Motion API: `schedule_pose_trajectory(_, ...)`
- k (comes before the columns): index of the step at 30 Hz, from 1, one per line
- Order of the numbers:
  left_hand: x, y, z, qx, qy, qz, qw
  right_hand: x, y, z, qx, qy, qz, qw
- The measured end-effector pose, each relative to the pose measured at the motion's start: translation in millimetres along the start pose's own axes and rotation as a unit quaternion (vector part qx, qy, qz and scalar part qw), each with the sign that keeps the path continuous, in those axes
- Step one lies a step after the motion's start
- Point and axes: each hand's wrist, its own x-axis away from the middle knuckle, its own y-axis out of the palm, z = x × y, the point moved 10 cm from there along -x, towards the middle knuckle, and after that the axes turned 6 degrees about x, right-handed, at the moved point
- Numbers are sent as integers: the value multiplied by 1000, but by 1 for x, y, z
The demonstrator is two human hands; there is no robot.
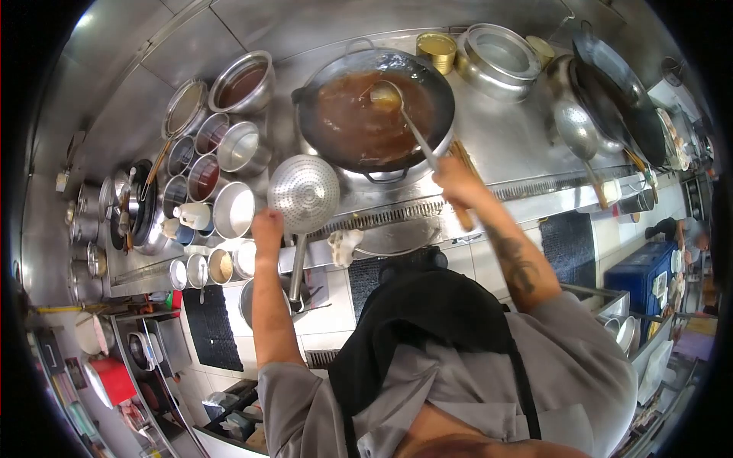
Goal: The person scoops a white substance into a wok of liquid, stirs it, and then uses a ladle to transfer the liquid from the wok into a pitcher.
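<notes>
My right hand (458,183) is wrapped round the handle of a long ladle (417,136), its wooden end showing below the fist. The ladle's bowl rests in brown liquid (347,114) inside a large black wok (309,126). My left hand (267,227) is curled closed beside a steel pot (234,204); what it grips, if anything, is hidden. Just right of that hand is a round perforated skimmer (304,191), its handle pointing down toward me. A crumpled white cloth (345,246) lies at the counter's front edge.
Several steel pots (243,145) and a bowl of dark liquid (243,82) crowd the left. Behind the wok stand a tin can (436,50) and a lidded pot (500,61). More woks (617,91) and another skimmer (576,128) are at right. A person (691,235) is far right.
</notes>
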Motion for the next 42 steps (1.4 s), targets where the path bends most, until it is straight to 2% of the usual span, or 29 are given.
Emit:
schedule_pose_trajectory(1, -1, 5, 0, -22, 22, 3, 1000, -10, 22, -1, -19, -99, 59, 993)
schedule_pose_trajectory(2, -4, 16, -6, -43, 43, 6, 998, -17, 49, 10, -57, -75, 35, 995)
schedule_pose_trajectory(4, -3, 17, -3, -74, 72, 25, 994, -9, 78, 7, -277, -28, -107, 954)
schedule_pose_trajectory(6, 5, 12, -3, -92, 89, 51, 990, 15, 38, 27, -436, 50, -109, 892)
schedule_pose_trajectory(8, 17, -18, 14, -28, 7, 35, 999, 10, 6, 55, -536, 30, -217, 815)
schedule_pose_trajectory(10, 29, -37, 17, 7, -30, 37, 999, 14, -9, 46, -253, 32, -118, 960)
schedule_pose_trajectory(12, 36, -48, 12, 18, -22, 55, 998, 20, -6, 26, -16, 20, 0, 1000)
schedule_pose_trajectory(14, 38, -47, 6, 10, -45, 50, 998, 16, 28, 20, -58, -41, -8, 997)
schedule_pose_trajectory(15, 39, -46, 2, 10, -49, 52, 997, 16, 38, 21, -100, -43, -28, 994)
schedule_pose_trajectory(16, 39, -47, -3, 10, -53, 56, 997, 16, 46, 32, -185, 9, -80, 979)
schedule_pose_trajectory(18, 47, -59, -2, -9, 3, 95, 995, 49, 25, 31, -395, 77, -134, 906)
schedule_pose_trajectory(19, 52, -65, -2, -17, 31, 114, 993, 37, 18, 56, -485, 96, -224, 840)
schedule_pose_trajectory(20, 55, -70, -11, -30, 19, 114, 993, 37, -2, 60, -487, 93, -249, 832)
schedule_pose_trajectory(22, 58, -83, -23, -59, -5, 115, 992, 40, -28, 53, -280, 72, -203, 935)
schedule_pose_trajectory(23, 62, -91, -35, -17, -60, 102, 993, 36, -33, 53, -143, 52, -130, 980)
schedule_pose_trajectory(24, 67, -99, -39, -2, -64, 115, 991, 35, -32, 46, -3, 30, -52, 998)
schedule_pose_trajectory(25, 73, -108, -45, 12, -67, 128, 989, 34, -21, 39, 59, -8, 3, 998)
schedule_pose_trajectory(27, 90, -129, -52, 13, -78, 153, 985, 34, 13, 34, 81, -17, 11, 996)
schedule_pose_trajectory(28, 100, -142, -51, 2, -87, 167, 982, 42, 25, 31, -8, 35, -42, 998)
schedule_pose_trajectory(30, 123, -161, -67, 19, -118, 191, 974, 40, 15, 60, -216, 90, -50, 971)
schedule_pose_trajectory(31, 136, -171, -83, 50, -139, 201, 968, 30, 9, 82, -370, 97, -143, 913)
schedule_pose_trajectory(32, 152, -179, -99, 81, -161, 211, 961, 36, -9, 75, -461, 124, -176, 861)
schedule_pose_trajectory(34, 189, -200, -114, -13, -175, 247, 953, 32, -29, 71, -325, 97, -212, 916)
schedule_pose_trajectory(35, 210, -204, -134, -29, -189, 251, 949, 29, -32, 61, -182, 77, -125, 972)
schedule_pose_trajectory(36, 229, -203, -155, -45, -201, 256, 944, 29, -31, 41, -34, 54, -34, 997)
schedule_pose_trajectory(37, 244, -197, -169, -68, -239, 240, 938, 7, -9, 49, 48, -28, 28, 998)
schedule_pose_trajectory(38, 261, -190, -184, -92, -277, 225, 930, 7, 13, 38, 41, -71, 43, 996)
schedule_pose_trajectory(40, 311, -148, -271, -136, -324, 178, 919, 27, 43, 17, -155, -1, -66, 986)
schedule_pose_trajectory(42, 360, -105, -271, 14, -488, 126, 864, 22, 25, 43, -303, 86, -83, 945)
